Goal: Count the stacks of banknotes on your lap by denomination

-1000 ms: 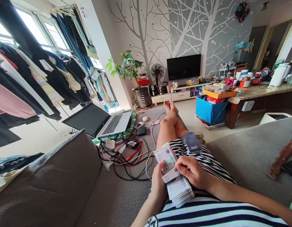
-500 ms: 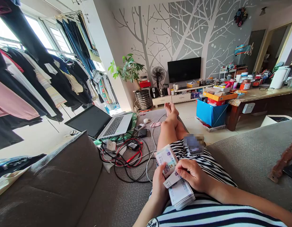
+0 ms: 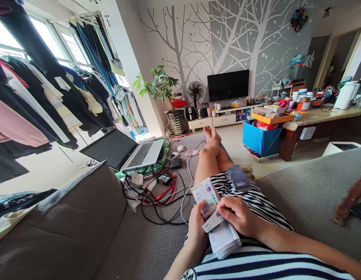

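My left hand (image 3: 198, 222) is closed around a stack of banknotes (image 3: 206, 197), its thumb lying across the top note, which shows a 5. The lower part of the stack (image 3: 224, 238) bends down toward my lap, its layered edges visible. Between the two parts a single banknote (image 3: 213, 222) is folded up at an angle. My right hand (image 3: 237, 214) pinches the upper end of that note between thumb and fingers. On my striped clothing just beyond the hands lies a phone (image 3: 241, 184), partly blurred out.
I sit on a grey sofa (image 3: 151, 245) with legs stretched forward. At the left are an open laptop (image 3: 130, 151) and tangled cables (image 3: 165, 194). A brown strip-like object (image 3: 348, 200) lies on the right. Beyond stand a blue box (image 3: 262, 139), a cluttered table (image 3: 320, 114) and a television (image 3: 228, 85).
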`<state>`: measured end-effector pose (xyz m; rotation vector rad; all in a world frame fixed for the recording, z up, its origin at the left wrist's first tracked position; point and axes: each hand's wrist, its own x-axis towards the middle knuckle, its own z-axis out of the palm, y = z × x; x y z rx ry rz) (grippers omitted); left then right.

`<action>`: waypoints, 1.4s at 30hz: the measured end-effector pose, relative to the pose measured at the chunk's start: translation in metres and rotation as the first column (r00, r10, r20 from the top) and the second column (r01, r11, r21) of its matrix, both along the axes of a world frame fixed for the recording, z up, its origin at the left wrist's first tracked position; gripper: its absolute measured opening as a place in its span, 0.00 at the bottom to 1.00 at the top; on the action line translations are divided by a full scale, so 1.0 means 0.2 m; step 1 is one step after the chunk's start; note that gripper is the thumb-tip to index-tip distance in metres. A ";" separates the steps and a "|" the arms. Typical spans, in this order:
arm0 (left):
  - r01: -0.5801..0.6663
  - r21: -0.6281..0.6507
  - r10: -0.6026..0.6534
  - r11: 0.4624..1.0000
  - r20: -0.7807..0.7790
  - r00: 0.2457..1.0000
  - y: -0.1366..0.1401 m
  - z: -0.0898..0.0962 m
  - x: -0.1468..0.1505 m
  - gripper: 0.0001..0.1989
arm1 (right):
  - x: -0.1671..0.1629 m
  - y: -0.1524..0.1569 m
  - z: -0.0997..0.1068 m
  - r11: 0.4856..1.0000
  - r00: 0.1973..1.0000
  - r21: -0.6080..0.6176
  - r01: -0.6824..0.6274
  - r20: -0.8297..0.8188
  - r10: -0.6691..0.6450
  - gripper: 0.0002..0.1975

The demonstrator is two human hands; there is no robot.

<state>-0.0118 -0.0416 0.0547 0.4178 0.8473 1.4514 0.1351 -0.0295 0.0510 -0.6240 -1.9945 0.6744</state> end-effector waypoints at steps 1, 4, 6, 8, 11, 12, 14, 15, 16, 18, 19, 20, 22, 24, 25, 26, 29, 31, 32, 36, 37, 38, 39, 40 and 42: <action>-0.009 -0.004 0.009 1.000 -0.002 1.000 0.00 0.00 0.00 0.07 | 0.00 0.00 0.00 1.000 1.000 0.000 0.000 0.000 0.000 0.13; -0.041 -0.021 0.041 0.999 -0.021 0.999 -0.01 0.02 0.00 0.07 | 0.00 0.00 0.00 1.000 1.000 -0.002 0.002 0.005 -0.002 0.14; -0.044 -0.022 0.044 0.999 -0.028 0.999 -0.01 0.03 0.00 0.07 | 0.00 0.00 0.00 1.000 1.000 -0.004 0.002 0.010 -0.002 0.14; -0.033 -0.020 0.032 0.999 -0.026 0.999 -0.01 0.03 0.01 0.08 | 0.00 0.00 0.00 1.000 1.000 -0.001 0.000 0.012 0.000 0.14; -0.018 -0.014 0.018 1.000 -0.010 1.000 -0.01 0.04 0.01 0.09 | 0.00 0.00 0.00 1.000 1.000 0.005 0.000 0.011 0.000 0.14; -0.018 -0.014 0.018 1.000 -0.007 1.000 -0.01 0.04 0.01 0.09 | 0.00 0.00 0.00 1.000 1.000 0.005 0.000 0.013 0.000 0.14; -0.027 -0.017 0.027 0.999 -0.009 1.000 -0.01 0.04 0.01 0.10 | 0.00 0.00 0.01 1.000 1.000 0.002 0.000 0.018 0.000 0.14; -0.036 -0.020 0.036 0.999 -0.014 0.999 -0.01 0.04 0.01 0.10 | 0.00 0.00 0.01 1.000 1.000 0.002 0.001 0.020 -0.001 0.14; -0.045 -0.023 0.045 0.999 -0.021 0.999 -0.01 0.04 0.01 0.09 | 0.01 0.00 0.01 1.000 1.000 0.001 0.001 0.022 -0.002 0.14; -0.049 -0.024 0.048 0.999 -0.028 0.998 -0.01 0.03 0.01 0.09 | 0.01 0.00 0.01 1.000 1.000 0.002 0.004 0.024 -0.004 0.14; -0.041 -0.019 0.040 0.999 -0.029 0.999 -0.01 0.02 0.01 0.09 | 0.01 0.00 0.01 1.000 1.000 0.003 0.005 0.024 -0.005 0.14; -0.028 -0.011 0.028 1.000 -0.028 0.999 -0.01 0.02 0.00 0.09 | 0.01 0.00 0.01 1.000 1.000 0.006 0.005 0.023 -0.005 0.14; -0.006 0.009 0.006 1.000 -0.027 1.000 0.00 0.01 0.00 0.10 | 0.01 0.00 0.01 1.000 1.000 0.017 0.003 0.015 -0.004 0.15; -0.006 0.018 0.006 1.000 -0.035 0.999 0.00 0.00 0.00 0.10 | 0.01 0.00 0.01 1.000 1.000 0.029 0.003 0.011 -0.003 0.15; -0.011 0.016 0.012 1.000 -0.038 0.999 0.00 0.00 0.00 0.09 | 0.01 0.00 0.02 0.999 1.000 0.033 0.002 0.011 -0.002 0.15; -0.015 0.012 0.015 1.000 -0.039 0.999 0.00 0.00 0.00 0.09 | 0.01 0.00 0.02 0.999 1.000 0.035 0.001 0.013 -0.001 0.16; -0.023 0.000 0.023 1.000 -0.040 0.999 -0.01 0.02 0.00 0.09 | 0.01 0.00 0.02 0.999 1.000 0.037 -0.003 0.018 0.002 0.16; -0.030 -0.004 0.030 1.000 -0.043 0.999 -0.01 0.03 0.00 0.09 | 0.01 0.00 0.02 0.999 1.000 0.040 -0.002 0.019 0.002 0.16; -0.033 -0.004 0.032 0.999 -0.043 0.999 -0.01 0.03 0.00 0.08 | 0.01 0.00 0.02 0.999 1.000 0.039 -0.003 0.020 0.002 0.16; -0.004 0.007 0.004 1.000 -0.014 1.000 -0.01 0.02 0.00 0.10 | 0.01 0.00 0.02 0.999 1.000 0.042 -0.003 0.021 0.002 0.15; 0.003 0.009 -0.003 1.000 -0.007 1.000 0.00 0.02 0.00 0.11 | 0.01 0.00 0.02 0.999 1.000 0.042 -0.002 0.021 0.001 0.15; 0.006 0.010 -0.006 1.000 -0.002 1.000 0.00 0.01 0.00 0.12 | 0.01 0.00 0.02 0.999 1.000 0.041 -0.002 0.021 0.001 0.15; 0.007 0.010 -0.007 1.000 0.002 1.000 0.01 0.00 0.00 0.12 | 0.01 0.00 0.02 0.999 1.000 0.038 -0.002 0.021 0.001 0.15; 0.008 0.009 -0.008 1.000 0.005 1.000 0.01 -0.01 0.00 0.13 | 0.01 0.00 0.02 0.999 1.000 0.034 -0.002 0.021 0.001 0.15; 0.015 0.005 -0.015 1.000 0.014 1.000 0.01 -0.01 0.00 0.14 | 0.01 0.00 0.02 1.000 1.000 0.027 -0.005 0.022 0.005 0.15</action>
